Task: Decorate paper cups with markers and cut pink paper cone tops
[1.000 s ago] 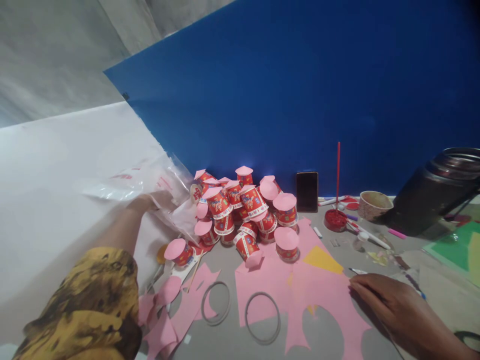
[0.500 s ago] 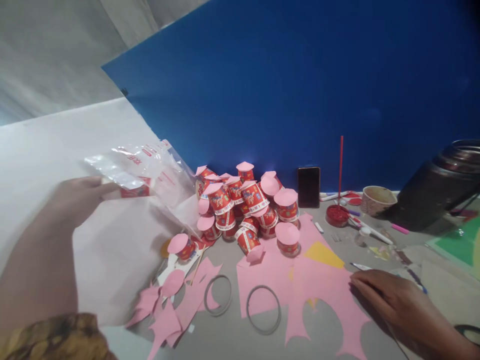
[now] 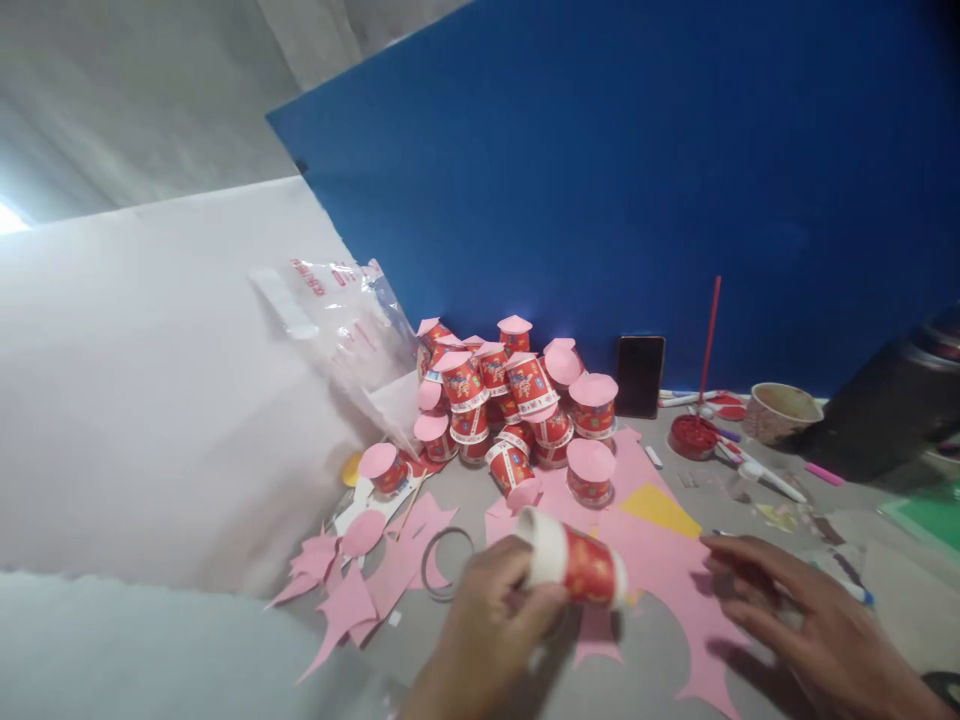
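My left hand (image 3: 495, 620) is closed around a red paper cup (image 3: 589, 568) tilted on its side, its white inside facing left. My right hand (image 3: 795, 610) is just right of the cut pink paper (image 3: 667, 590), holding nothing, with fingers apart and a little bent. Behind the cup stands a heap of red paper cups (image 3: 469, 425), many topped with pink paper discs (image 3: 592, 390). A grey ring (image 3: 448, 563) lies left of my left hand; the second ring seen earlier is hidden. Pink paper scraps (image 3: 349, 605) lie at the left.
A clear plastic bag (image 3: 352, 330) leans on the white board at the left. Along the back are a phone (image 3: 640, 376), a red dish (image 3: 692, 437) with an upright stick, a patterned cup (image 3: 784, 415) and a dark flask (image 3: 877, 400). Pens lie at the right.
My left hand has come from the plastic bag to the front middle, bringing a red paper cup with it. My right hand has opened its fingers. The view has shifted slightly left.
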Motion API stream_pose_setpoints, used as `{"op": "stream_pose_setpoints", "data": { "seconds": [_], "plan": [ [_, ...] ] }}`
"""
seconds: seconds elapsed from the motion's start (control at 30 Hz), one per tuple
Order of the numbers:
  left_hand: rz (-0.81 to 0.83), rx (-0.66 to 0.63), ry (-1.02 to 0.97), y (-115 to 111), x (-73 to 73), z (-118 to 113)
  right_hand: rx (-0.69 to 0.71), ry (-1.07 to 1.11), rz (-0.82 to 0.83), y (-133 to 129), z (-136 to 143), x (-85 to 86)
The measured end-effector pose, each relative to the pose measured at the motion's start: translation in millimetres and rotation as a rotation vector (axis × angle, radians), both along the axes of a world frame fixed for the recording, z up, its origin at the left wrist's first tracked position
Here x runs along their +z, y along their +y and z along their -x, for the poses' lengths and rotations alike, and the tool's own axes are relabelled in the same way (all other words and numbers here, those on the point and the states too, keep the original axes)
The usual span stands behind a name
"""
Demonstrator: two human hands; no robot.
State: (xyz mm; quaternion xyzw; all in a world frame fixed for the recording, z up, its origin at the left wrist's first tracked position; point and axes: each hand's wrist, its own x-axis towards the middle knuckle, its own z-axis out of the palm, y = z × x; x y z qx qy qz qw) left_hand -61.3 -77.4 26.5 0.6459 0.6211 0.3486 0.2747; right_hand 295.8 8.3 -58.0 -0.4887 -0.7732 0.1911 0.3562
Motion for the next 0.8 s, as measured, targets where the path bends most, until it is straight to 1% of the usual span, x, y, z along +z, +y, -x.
{"op": "stream_pose_setpoints", "data": {
  "seconds": [0.03, 0.07, 0.1, 0.13, 0.2, 0.3, 0.37, 0.43, 0.5, 0.6, 0.7, 0.8],
  "plan": [
    [-0.034, -0.103, 0.002, 6.6, -2.4, -23.3, 0.097, -0.009, 0.006, -1.4, 1.7, 3.6],
    [-0.068, -0.232, 0.012, 15.4, -3.7, -42.7, 0.185, -0.02, 0.01, -3.4, 4.3, 8.1],
    [-0.1, -0.349, 0.036, 24.7, -4.2, -58.1, 0.228, -0.021, 0.0, -5.8, 7.8, 13.4],
    [-0.121, -0.433, 0.066, 33.3, -4.2, -70.2, 0.245, -0.024, -0.018, -8.4, 12.0, 19.6],
    [-0.212, -0.521, 0.102, 46.3, -3.2, -87.0, 0.269, -0.047, -0.013, -11.8, 21.0, 33.6],
    [-0.339, -0.614, 0.102, 56.0, 1.3, -100.3, 0.269, -0.035, 0.007, -7.7, 30.3, 53.8],
    [-0.411, -0.646, 0.116, 58.7, 5.4, -104.4, 0.275, -0.024, 0.039, -0.9, 31.2, 62.0],
    [-0.454, -0.64, 0.188, 60.3, 9.0, -106.3, 0.272, -0.022, 0.049, 5.5, 28.8, 64.2],
    [-0.486, -0.609, 0.256, 62.1, 11.1, -106.8, 0.254, -0.021, 0.045, 9.7, 25.3, 61.6],
    [-0.479, -0.546, 0.317, 66.8, 11.3, -106.4, 0.213, -0.02, 0.052, 12.3, 21.8, 56.0],
    [-0.479, -0.514, 0.317, 74.0, 9.0, -106.4, 0.195, -0.022, 0.065, 12.3, 21.2, 55.0],
    [-0.504, -0.498, 0.244, 81.0, 5.8, -108.1, 0.19, 0.002, 0.077, 11.0, 21.9, 57.5]
  ]
}}
